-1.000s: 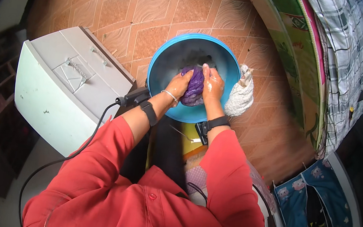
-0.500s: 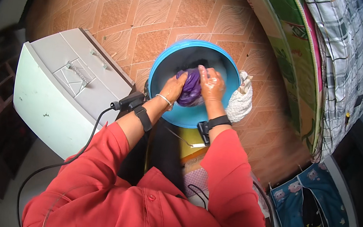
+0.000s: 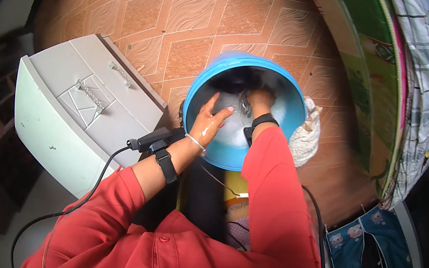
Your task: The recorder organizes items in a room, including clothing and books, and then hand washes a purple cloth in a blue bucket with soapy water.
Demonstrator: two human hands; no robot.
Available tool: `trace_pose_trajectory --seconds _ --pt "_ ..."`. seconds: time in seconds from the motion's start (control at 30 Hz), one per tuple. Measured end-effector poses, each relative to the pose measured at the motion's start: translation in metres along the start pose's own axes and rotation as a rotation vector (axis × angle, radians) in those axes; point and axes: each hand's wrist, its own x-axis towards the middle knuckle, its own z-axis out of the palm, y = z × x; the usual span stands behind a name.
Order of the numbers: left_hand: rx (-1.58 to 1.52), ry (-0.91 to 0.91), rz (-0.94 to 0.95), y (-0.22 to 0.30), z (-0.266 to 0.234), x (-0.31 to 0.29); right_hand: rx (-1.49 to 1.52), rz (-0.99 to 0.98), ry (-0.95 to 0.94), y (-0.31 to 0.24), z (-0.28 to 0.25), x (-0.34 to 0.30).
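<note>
A round blue tub stands on the floor before me, with sudsy water inside. My left hand hovers over the tub's left part, wet, thumb and fingers apart, holding nothing. Deep inside the tub is my right hand, blurred, its fingers hidden at the water. Dark wet cloth shows along the tub's far inner side, close to the right hand; whether the hand grips it I cannot make out. A white bangle circles my left wrist, and black straps sit on both forearms.
At the left is a pale cabinet with ornate handles. A white textured cloth hangs at the tub's right rim. A mattress and checked cloth line the right, above a blue fabric cover. Black cables run along my arms.
The purple cloth held between both hands is no longer visible. My right hand has gone deeper into the tub, and the left has opened. The whole view has shifted a little.
</note>
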Motion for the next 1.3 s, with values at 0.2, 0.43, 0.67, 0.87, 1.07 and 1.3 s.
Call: trace_pose_trajectory --seconds 0.2,0.43,0.67,0.87,1.07,1.3 --pt "-0.093 -0.036 0.008 0.016 0.011 0.003 -0.112 0.016 -0.144 0.043 0.013 -0.002" --pt "0.078 0.002 -0.025 0.017 -0.002 0.034 0.804 -0.346 -0.258 0.027 -0.074 -0.135" --pt "-0.331 -0.330 -0.329 0.039 0.019 0.016 0.586 -0.950 0.132 0.013 -0.113 -0.221" --pt "-0.656 -0.615 -0.186 -0.001 0.008 0.026 0.833 -0.819 0.432 -0.037 -0.096 -0.210" --pt "-0.280 -0.400 -0.232 0.006 0.010 0.017 0.857 -0.439 0.568 -0.019 -0.060 -0.146" --pt "-0.409 -0.310 -0.211 0.016 0.013 -0.008 1.861 0.034 -0.351 0.039 -0.061 -0.141"
